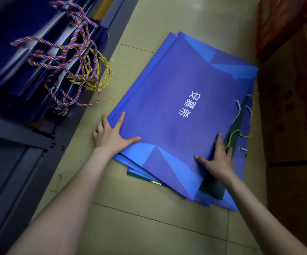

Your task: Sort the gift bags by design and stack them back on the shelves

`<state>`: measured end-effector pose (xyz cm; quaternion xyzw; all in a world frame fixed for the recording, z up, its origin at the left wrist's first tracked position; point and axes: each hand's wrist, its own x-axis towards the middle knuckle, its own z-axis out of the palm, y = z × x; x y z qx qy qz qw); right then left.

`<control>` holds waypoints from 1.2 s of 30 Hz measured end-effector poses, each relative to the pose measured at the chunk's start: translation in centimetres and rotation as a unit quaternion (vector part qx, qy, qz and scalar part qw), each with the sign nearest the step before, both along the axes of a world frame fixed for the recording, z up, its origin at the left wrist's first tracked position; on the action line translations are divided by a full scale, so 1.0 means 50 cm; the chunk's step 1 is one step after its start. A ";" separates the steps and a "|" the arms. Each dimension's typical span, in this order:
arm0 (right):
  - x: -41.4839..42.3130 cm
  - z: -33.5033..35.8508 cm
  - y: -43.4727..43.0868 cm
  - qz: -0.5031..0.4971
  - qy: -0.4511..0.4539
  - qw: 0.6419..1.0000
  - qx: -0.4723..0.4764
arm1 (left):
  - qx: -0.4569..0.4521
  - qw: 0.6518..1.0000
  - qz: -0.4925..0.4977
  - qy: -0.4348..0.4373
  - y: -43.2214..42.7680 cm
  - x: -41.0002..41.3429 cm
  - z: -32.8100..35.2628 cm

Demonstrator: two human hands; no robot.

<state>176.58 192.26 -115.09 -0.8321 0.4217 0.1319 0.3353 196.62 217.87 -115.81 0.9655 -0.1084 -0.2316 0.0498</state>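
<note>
Floor pile of gift bags: we are gathering the blue ones for shelving.

Left to right: dark navy flat paper bags with twisted multicolour cord handles (44, 52) are lying stacked on the grey metal shelf (18, 142); our left hand (112, 135) is gripping the left edge of the top flat blue paper gift bag with white lettering (176, 111); our right hand (220, 161) is pressing flat, fingers spread, on its right edge, above a dark green bag (213, 188) mixed into the floor pile. Next, we judge, lifting the blues clear of the green.
</note>
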 end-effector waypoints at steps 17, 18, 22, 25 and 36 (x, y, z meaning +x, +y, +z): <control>-0.112 -0.022 -0.105 -0.242 -0.151 0.951 0.122 | -0.109 0.956 -0.206 -0.176 -0.097 -0.223 -0.001; -0.111 -0.024 -0.106 -0.237 -0.145 0.954 0.117 | -0.141 0.936 -0.260 -0.192 -0.109 -0.242 -0.002; -0.133 -0.061 -0.131 -0.268 -0.148 0.942 0.140 | -0.078 0.882 -0.453 -0.107 -0.141 -0.336 -0.017; -0.119 -0.009 -0.102 -0.312 -0.154 0.907 0.236 | 0.018 0.878 -0.473 -0.073 -0.143 -0.348 -0.040; -0.070 0.062 0.013 -0.359 -0.198 0.775 0.482 | -0.191 0.793 -0.513 -0.268 -0.105 -0.327 -0.022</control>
